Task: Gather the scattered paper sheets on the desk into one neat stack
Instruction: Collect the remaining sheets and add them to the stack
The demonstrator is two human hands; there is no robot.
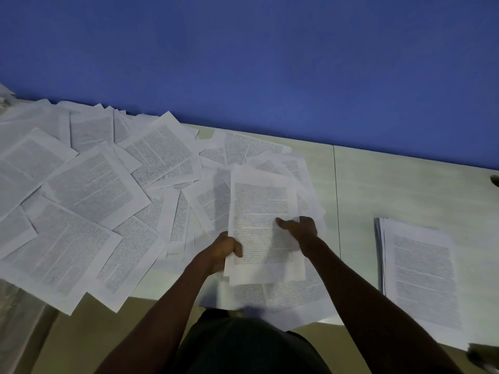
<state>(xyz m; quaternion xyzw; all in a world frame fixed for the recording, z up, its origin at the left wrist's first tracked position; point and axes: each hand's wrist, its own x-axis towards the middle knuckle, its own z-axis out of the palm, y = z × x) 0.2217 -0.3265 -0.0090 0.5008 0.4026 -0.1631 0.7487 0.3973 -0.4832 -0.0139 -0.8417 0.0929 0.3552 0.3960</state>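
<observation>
Paper sheets (89,190) scattered, overlapping, over left + center of desk (405,184), some hanging past near edge at left. All printed w/ dense text, lying at mixed angles. Small bundle of sheets (260,211) held up in front of torso, roughly portrait, above the loose pile. Left hand (226,249) gripping bundle's lower left edge, fingers curled round it, thumb on top. Right hand (299,228) on bundle's right edge at mid-height, thumb laid across printed face, fingers behind the sheets so not visible. More loose sheets under bundle, near desk edge by torso. Finished stack (421,271) on right part of desk, well apart from held bundle, edges mostly squared, a few sheets offset at left side. Seam in desk top running between bundle and stack. Blue wall (270,63) behind desk. Round hole (495,180) in desk at far right edge, partly cut off
</observation>
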